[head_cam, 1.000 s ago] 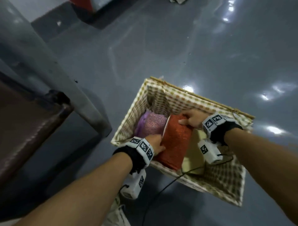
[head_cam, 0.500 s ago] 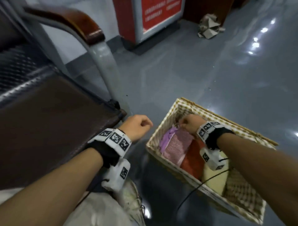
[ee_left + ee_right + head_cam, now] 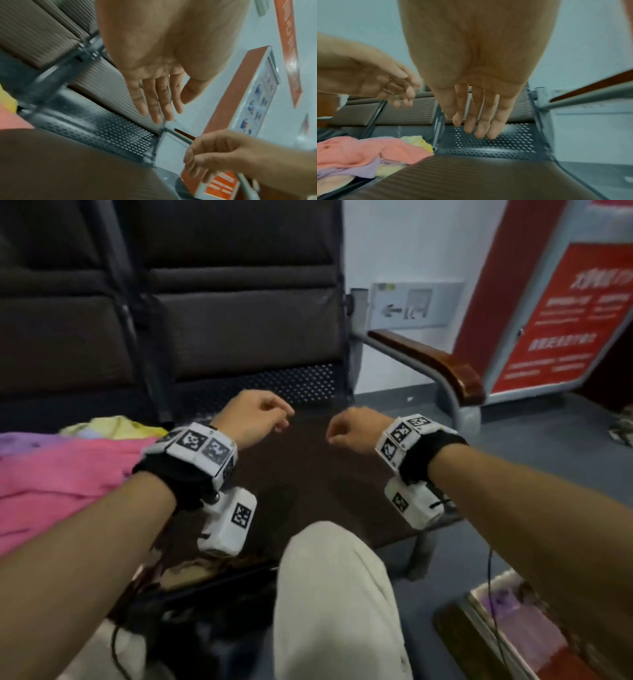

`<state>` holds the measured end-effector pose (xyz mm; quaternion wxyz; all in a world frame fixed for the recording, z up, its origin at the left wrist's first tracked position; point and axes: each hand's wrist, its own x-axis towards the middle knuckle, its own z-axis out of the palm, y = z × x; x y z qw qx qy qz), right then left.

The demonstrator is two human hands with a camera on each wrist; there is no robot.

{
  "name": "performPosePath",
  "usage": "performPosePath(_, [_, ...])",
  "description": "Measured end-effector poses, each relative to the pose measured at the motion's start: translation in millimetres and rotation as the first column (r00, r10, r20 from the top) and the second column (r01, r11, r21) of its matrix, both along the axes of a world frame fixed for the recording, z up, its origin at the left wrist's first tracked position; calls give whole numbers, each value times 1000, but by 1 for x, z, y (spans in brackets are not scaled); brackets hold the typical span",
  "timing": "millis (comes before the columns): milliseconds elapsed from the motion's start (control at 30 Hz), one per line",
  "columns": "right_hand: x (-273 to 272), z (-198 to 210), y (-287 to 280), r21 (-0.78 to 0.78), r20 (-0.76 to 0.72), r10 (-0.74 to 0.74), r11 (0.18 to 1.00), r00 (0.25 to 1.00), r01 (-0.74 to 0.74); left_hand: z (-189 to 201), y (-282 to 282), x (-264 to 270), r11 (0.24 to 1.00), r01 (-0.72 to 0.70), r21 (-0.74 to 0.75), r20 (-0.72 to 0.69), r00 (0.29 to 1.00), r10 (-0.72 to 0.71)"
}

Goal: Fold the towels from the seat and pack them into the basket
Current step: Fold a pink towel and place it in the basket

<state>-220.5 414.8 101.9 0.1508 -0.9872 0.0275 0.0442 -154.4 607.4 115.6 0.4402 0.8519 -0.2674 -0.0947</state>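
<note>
Hovering over seat [image 3: 308, 474]: left hand [image 3: 253, 419], right hand [image 3: 356, 428], fingers loose, gripping nothing; red sign [image 3: 565, 320] text unreadable.

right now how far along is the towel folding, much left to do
Partly done. The basket at the lower right already holds folded towels; a purple one shows. Nothing is in hand: the left hand and right hand hang empty over the bare seat. Left to do: the unfolded pile on the next seat, with a pink towel on top and a yellow one behind.
</note>
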Motion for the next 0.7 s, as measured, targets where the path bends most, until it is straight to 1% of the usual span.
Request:
performPosePath(67, [30, 7, 39, -27, -18, 90, 996, 996, -90, -8, 45, 15, 995, -41, 88, 25, 999, 39])
performPosePath(167, [71, 8, 96, -64, -75, 219, 973, 973, -223, -27, 108, 37, 978, -64, 198, 42, 998, 57])
performPosePath(267, [106, -4, 151, -89, -110, 318, 941, 942, -328, -47, 169, 57, 938, -128, 322, 73, 991, 110])
performPosePath(333, [126, -17, 185, -81, -108, 371, 921, 922, -380, -62, 205, 68, 912, -193, 363, 91, 981, 172])
performPosePath(433, [150, -43, 231, -54, -113, 425, 900, 898, -432, -82, 250, 81, 846, -316, 429, 134, 949, 286])
performPosePath(500, [162, -65, 256, -35, -136, 450, 888, 883, -458, -93, 274, 87, 770, -326, 548, 147, 944, 296])
performPosePath(567, [173, -87, 279, -13, -136, 460, 885, 878, -465, -103, 293, 92, 701, -297, 648, 126, 950, 287])
performPosePath(633, [179, -103, 297, 62, -94, 457, 890, 885, -453, -110, 303, 94, 672, -300, 677, 135, 948, 288])
performPosePath(700, [186, -116, 311, 121, -45, 464, 882, 885, -456, -118, 307, 96, 673, -307, 673, 152, 948, 280])
